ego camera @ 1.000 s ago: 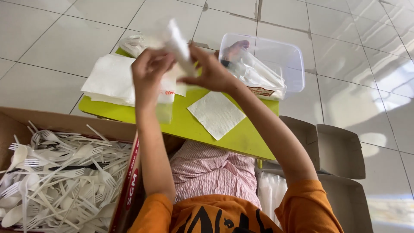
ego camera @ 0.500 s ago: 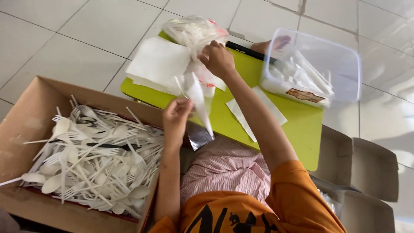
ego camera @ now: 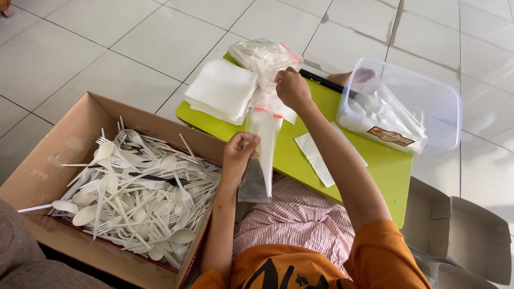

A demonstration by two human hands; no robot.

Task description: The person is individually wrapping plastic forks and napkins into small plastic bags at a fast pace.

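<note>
Pinching the clear plastic sleeve [ego camera: 261, 155] at its mouth, our left hand [ego camera: 239, 152] keeps a closed grip just over the near edge of the green table [ego camera: 375, 166]. Our right hand [ego camera: 292, 88] pinches the bundle of sleeves [ego camera: 265, 56] on the table. We judge one sleeve is being pulled free; next calls for spreading its mouth.
</note>
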